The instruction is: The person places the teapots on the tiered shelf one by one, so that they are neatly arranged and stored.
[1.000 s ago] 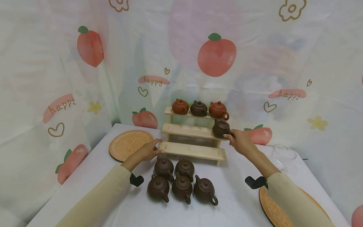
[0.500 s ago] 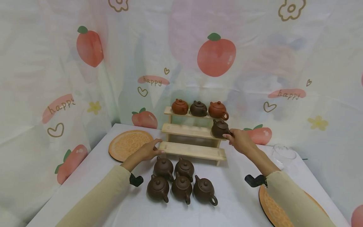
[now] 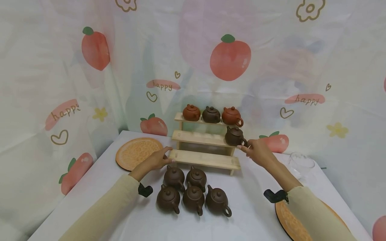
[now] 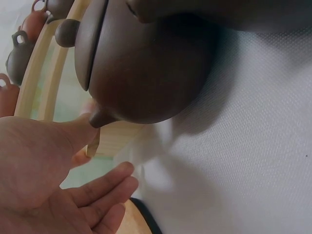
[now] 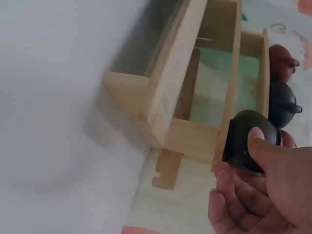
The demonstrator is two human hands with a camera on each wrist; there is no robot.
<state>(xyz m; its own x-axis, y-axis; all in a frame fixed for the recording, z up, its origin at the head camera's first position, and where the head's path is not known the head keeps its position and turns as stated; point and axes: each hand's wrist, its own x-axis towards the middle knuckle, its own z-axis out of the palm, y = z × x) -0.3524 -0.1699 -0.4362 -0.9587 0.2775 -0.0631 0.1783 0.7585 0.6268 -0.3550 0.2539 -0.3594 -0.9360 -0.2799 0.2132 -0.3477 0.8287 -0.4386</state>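
Observation:
A three-step wooden display stand (image 3: 205, 159) stands on the white cloth. My left hand (image 3: 157, 159) pinches the left end of its lowest step with thumb and index finger; the other fingers extend loosely in the left wrist view. On the right end of the middle step sits a dark brown teapot (image 3: 234, 136), upright, handle to the right. Beside that handle is my right hand (image 3: 258, 152). In the right wrist view its thumb lies against the teapot and its fingers are loosely bent near the step's edge. Several brown teapots (image 3: 193, 199) stand before the stand.
Two reddish teapots (image 3: 191, 112) and a dark teapot (image 3: 211, 114) line the top step. A round orange mat (image 3: 137, 154) lies at left, another round mat (image 3: 291, 221) at front right. A clear glass bowl (image 3: 301, 164) stands at right, near the patterned backdrop (image 3: 271, 50).
My right hand has loosened from the teapot's handle and moved slightly down and right, so the handle shows. The teapot stays on the middle step. My left hand has kept its place.

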